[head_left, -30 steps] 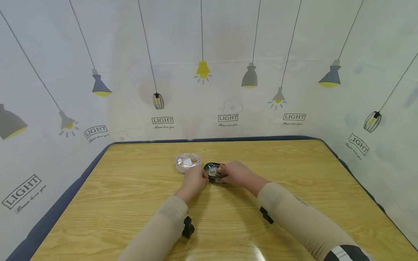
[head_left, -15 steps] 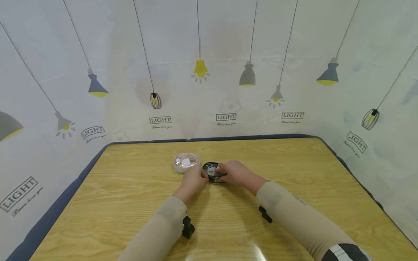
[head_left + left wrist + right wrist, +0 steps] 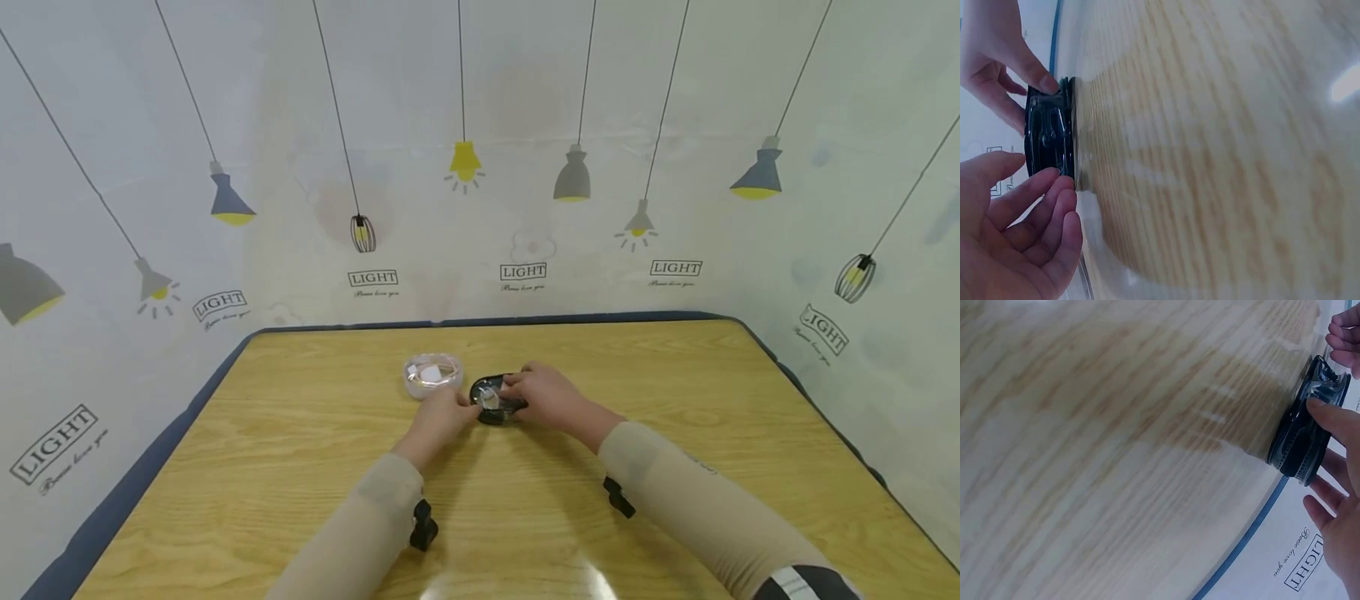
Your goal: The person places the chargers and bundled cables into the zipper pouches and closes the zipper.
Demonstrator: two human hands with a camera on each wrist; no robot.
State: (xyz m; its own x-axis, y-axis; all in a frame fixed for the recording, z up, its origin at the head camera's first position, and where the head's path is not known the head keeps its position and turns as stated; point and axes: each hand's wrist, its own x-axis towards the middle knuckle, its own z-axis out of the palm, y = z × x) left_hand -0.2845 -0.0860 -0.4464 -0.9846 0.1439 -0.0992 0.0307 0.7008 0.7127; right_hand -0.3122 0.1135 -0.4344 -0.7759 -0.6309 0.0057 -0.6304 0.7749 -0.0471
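A small black zip case [image 3: 491, 415] with an oval outline sits on the table; a clear, shiny area and something whitish show in its top. Zipper teeth run along its side in the right wrist view. My right hand [image 3: 551, 398] grips the case's right end, thumb [image 3: 1329, 419] on the near side and fingers behind. At the opposite end, my left hand [image 3: 442, 417] holds the case between thumb and index finger [image 3: 1044, 181], its other fingers loosely curled below. Fingers partly cover the case in the head view.
Just left of the case stands a round clear container [image 3: 432, 394] with a white block and a coiled pale cable inside. The wooden table [image 3: 300, 467] ends at a dark blue edge against a lamp-printed wall covering [image 3: 450, 250].
My left fingers have shifted slightly at the case's left end and look less tucked in. The right hand keeps its grip, and the case has turned a little. The container stays put.
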